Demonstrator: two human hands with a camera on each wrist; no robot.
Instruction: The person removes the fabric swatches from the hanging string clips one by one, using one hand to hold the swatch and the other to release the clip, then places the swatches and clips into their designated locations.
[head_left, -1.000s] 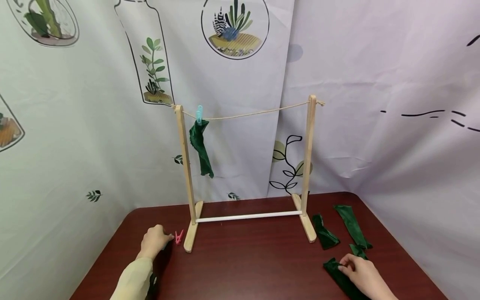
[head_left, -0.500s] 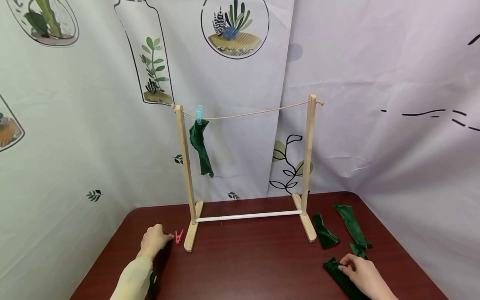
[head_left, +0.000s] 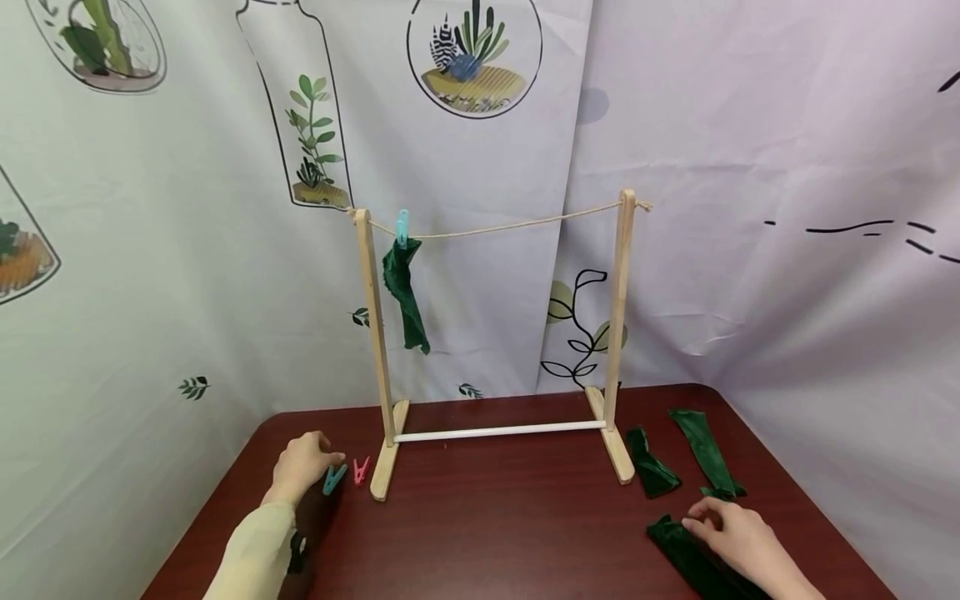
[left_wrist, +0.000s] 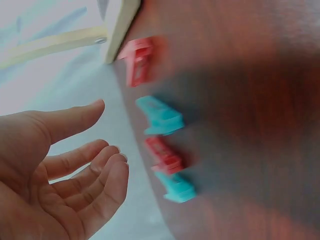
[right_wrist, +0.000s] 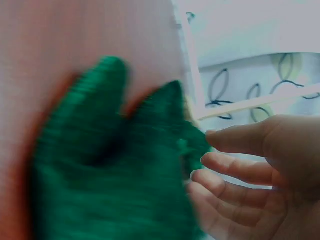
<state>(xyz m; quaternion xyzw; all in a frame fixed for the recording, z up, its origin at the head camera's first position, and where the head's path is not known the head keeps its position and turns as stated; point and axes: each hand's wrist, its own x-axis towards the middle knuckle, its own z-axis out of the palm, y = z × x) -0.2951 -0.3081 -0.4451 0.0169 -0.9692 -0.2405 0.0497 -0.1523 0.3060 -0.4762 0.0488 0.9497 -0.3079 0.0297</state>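
Note:
My left hand [head_left: 298,467] hovers at the left of the table, fingers loosely bent and holding nothing. Beside its fingertips lie a teal clothespin [head_left: 334,479] and a pink-red clothespin [head_left: 361,471]. The left wrist view shows several such pins in a row, among them a lower red one [left_wrist: 165,156] and a lower teal one [left_wrist: 179,189]. At the right, my right hand [head_left: 741,537] is over a dark green velvety cloth piece [head_left: 686,550], thumb and fingers apart with nothing between them. In the right wrist view that cloth [right_wrist: 115,185] has a forked end.
A wooden drying rack [head_left: 617,317] stands at the back, its string [head_left: 502,227] bearing one green strip [head_left: 405,292] under a teal clothespin [head_left: 402,227]. Other green pieces [head_left: 703,450] lie at the right, one [head_left: 651,467] beside the rack's foot. A printed curtain [head_left: 480,167] hangs behind.
My left hand has drawn up and slightly left, leaving the teal clothespin on the table in sight. My right hand has come off the cloth and shifted a little to the right.

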